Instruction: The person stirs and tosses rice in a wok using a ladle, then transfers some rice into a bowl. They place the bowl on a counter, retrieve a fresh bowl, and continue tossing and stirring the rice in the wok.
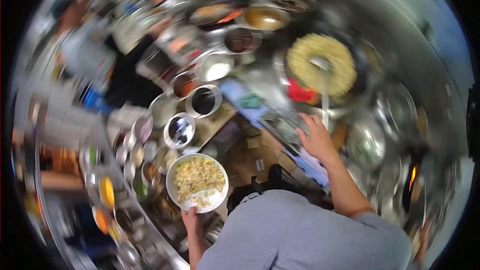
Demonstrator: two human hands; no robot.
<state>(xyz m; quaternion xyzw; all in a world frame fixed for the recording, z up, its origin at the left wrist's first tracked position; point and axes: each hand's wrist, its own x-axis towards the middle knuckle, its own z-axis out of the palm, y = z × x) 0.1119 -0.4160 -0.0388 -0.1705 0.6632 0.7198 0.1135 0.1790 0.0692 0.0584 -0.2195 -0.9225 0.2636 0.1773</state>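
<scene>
My left hand [191, 220] grips the near rim of a white bowl [218, 201] that holds fried rice [197, 177] with green and yellow bits. Part of the bowl's white inside shows at the near side. To the right, my right hand [317, 139] is stretched forward, fingers apart, with nothing visible in it. Just beyond its fingers is the handle of a ladle [325, 95], whose head lies in a wok full of yellow food [300, 60], rice or noodles. A red cloth-like thing [300, 91] sits at the wok's near left edge.
Several round containers stand left of the wok, among them one with dark liquid [203, 101] and one with white contents [217, 67]. A metal bowl [366, 142] is right of my right hand. A flame [413, 175] burns at far right. Another person [90, 50] stands at upper left.
</scene>
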